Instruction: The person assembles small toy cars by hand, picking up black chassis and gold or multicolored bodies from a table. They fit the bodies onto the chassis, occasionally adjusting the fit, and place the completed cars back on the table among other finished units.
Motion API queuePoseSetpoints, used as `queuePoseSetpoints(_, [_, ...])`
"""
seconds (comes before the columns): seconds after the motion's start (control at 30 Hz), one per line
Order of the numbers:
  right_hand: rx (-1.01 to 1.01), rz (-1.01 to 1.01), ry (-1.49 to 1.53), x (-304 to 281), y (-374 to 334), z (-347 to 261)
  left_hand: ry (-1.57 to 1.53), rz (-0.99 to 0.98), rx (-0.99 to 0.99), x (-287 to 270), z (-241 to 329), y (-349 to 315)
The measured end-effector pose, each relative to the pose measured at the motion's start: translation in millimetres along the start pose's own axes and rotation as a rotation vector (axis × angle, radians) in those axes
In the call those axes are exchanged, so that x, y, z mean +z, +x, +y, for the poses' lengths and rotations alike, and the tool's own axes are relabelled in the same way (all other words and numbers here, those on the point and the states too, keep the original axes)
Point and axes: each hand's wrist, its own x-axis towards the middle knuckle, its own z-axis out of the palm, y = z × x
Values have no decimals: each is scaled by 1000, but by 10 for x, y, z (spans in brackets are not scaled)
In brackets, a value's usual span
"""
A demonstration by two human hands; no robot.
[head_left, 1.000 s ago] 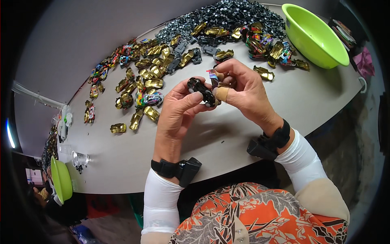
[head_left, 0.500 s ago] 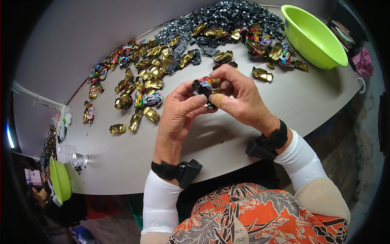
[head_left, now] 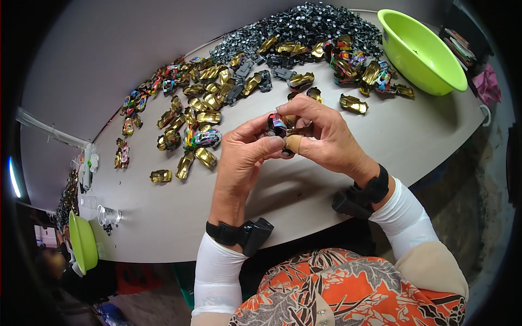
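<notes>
A small toy car (head_left: 277, 125) with a purple, red and black body is held up above the table between my two hands. My left hand (head_left: 242, 146) is closed on its left side, thumb pressed against the lower part near a black wheel. From the right, my right hand (head_left: 331, 136) pinches the car's other end, index finger arched over the top. A tan finger wrap (head_left: 293, 143) covers its thumb tip. Something gold-brown shows between the right fingers, mostly hidden. Past my hands lie gold toy car bodies (head_left: 209, 117) and a multicoloured toy car (head_left: 206, 138).
A large heap of small dark wheel parts (head_left: 304, 27) lines the table's far edge. A lime green basin (head_left: 429, 60) stands at the far right, another green basin (head_left: 81, 244) at the left edge. A clear plastic cup (head_left: 109, 215) sits at left. Colourful car bodies (head_left: 348, 65) are piled at back right.
The toy car has been turned a little in my fingers, and its colourful side shows differently. Both hands stay closed around it; the whole view has shifted slightly.
</notes>
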Motion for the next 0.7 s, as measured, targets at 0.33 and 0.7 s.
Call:
queuePoseSetpoints(0.33, [12,-54,27,-32,33,-3,101,31,33,33,-51,3])
queuePoseSetpoints(0.7, [-78,-75,-74,-40,47,17,176,0,35,1,-73,-22])
